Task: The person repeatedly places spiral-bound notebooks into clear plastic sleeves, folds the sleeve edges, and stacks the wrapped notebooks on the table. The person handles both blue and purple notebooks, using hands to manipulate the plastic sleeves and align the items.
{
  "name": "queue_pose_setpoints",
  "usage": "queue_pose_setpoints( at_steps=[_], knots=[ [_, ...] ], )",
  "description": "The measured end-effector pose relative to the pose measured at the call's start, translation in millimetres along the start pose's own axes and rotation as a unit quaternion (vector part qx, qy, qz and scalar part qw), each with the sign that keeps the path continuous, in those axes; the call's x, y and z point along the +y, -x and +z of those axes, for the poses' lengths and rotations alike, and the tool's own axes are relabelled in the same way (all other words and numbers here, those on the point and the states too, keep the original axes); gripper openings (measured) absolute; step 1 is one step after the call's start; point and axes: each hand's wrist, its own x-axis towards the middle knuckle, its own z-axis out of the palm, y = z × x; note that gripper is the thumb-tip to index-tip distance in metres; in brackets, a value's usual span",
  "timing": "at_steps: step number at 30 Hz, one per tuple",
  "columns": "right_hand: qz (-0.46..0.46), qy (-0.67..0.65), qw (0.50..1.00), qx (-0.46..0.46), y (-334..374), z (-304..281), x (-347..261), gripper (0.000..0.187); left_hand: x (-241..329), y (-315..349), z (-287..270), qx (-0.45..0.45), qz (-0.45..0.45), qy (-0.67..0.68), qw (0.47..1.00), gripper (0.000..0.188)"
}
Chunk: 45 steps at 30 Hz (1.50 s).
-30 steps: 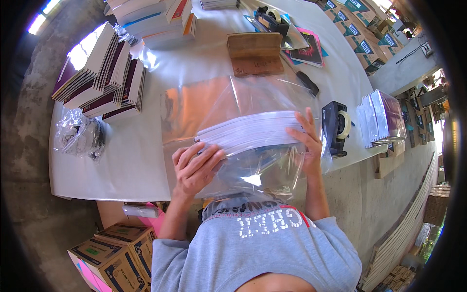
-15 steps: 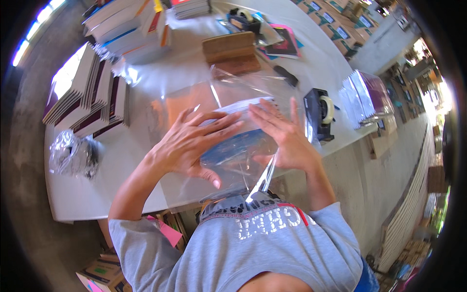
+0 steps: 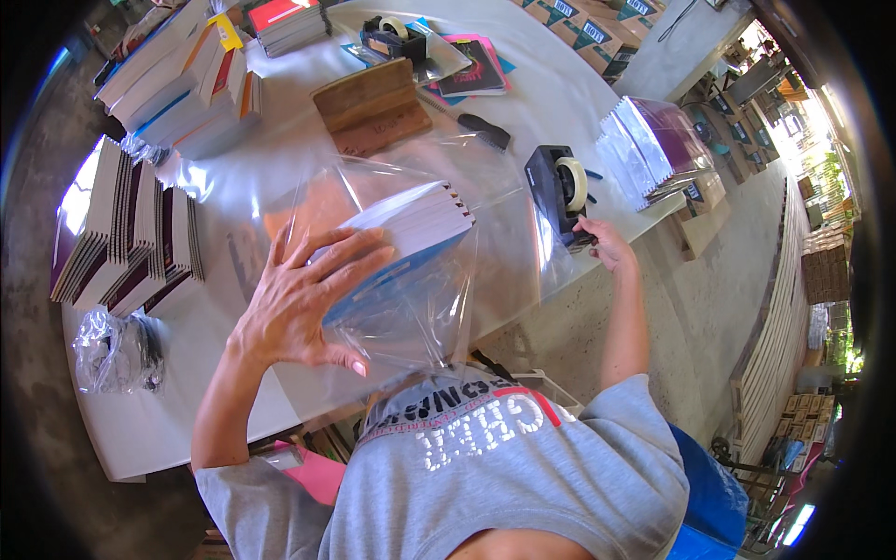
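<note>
A thick spiral-bound book with white page edges and a blue cover (image 3: 420, 222) lies on a sheet of clear plastic film (image 3: 439, 313), which is partly folded up around it. My left hand (image 3: 313, 299) rests on the book and film with fingers spread, holding them down. To the right stands a black tape dispenser (image 3: 551, 191) with a roll of clear tape (image 3: 571, 184). At its near end my right hand (image 3: 609, 247) pinches with thumb and fingers, apparently on the tape's end; the tape itself is hard to see there.
Stacks of spiral-bound books (image 3: 131, 224) and thick books (image 3: 187, 103) stand on the left. A wooden holder (image 3: 369, 107), a dark brush-like object (image 3: 484, 133) and a second tape dispenser (image 3: 392, 39) lie farther back. Wrapped books (image 3: 658, 149) sit at the right edge, crumpled plastic (image 3: 117, 350) at the left.
My right hand has left the book and film and moved right to the tape dispenser, closing its fingers there. The left hand stays on the book, whose page edges now show more. The view has shifted.
</note>
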Motion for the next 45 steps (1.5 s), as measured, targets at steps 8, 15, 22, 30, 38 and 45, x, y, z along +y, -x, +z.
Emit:
queue_pose_setpoints(
  at_steps=[8,15,22,30,38,45],
  knots=[
    [-0.127,0.049,0.970,0.202,40,5,39,0.021,3,2,-3,-0.006,-0.003,0.011,1.000,0.113],
    [-0.358,0.177,0.899,-0.179,123,85,-161,0.043,3,2,-4,0.009,0.018,0.005,1.000,0.104],
    [-0.334,0.326,0.778,-0.420,151,227,-263,0.096,-1,4,1,0.028,0.021,0.052,0.998,0.102],
    [-0.431,0.504,0.723,-0.195,138,242,-247,0.102,-1,5,0,0.015,0.024,0.048,0.998,0.100],
    [-0.624,0.285,0.688,-0.237,98,140,-183,0.067,-2,40,34,0.246,-0.014,-0.173,0.954,0.054],
    [-0.573,-0.136,0.771,-0.243,65,206,-123,0.027,17,18,81,0.535,-0.164,0.234,0.795,0.020]
  ],
)
